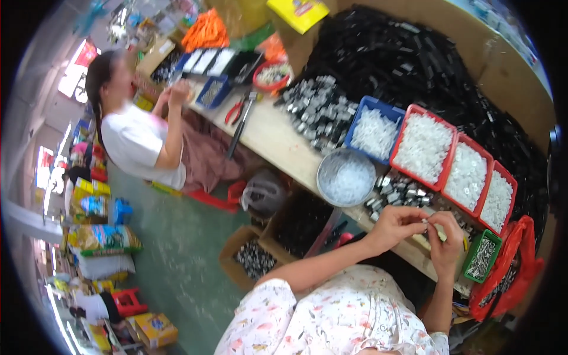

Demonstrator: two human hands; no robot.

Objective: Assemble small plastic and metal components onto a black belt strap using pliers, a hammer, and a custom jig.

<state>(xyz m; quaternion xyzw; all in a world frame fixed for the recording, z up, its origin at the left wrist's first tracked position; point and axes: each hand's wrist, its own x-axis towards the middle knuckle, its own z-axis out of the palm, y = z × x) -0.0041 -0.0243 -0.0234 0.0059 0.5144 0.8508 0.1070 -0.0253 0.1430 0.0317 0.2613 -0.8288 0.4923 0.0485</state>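
I am pinching a small piece [425, 223] between the fingertips of both hands, to the right of the metal bowl [326, 177]; it is too tiny and too covered by my fingers to tell what it is. My left hand [395, 229] is the nearer to the bowl, its thumb and fingers drawn narrow; my right hand [447, 238] meets it on the side away from the bowl, closed just as narrowly.

The bowl stands at the near edge of the counter [284, 141] with clear bits inside. Between it and my left hand lie loose silvery and black parts [397, 192]. Just behind the bowl is a blue tray [368, 155] of clear pieces, and running off to its right are three red trays [414, 178] of whitish ones. Farthest right of the bowl, past my right hand, sits a green tray [474, 254] of slim metal pieces. Left of the bowl, well apart, lies a hammer [241, 127]; beyond that a co-worker [142, 139] sits with both hands raised.
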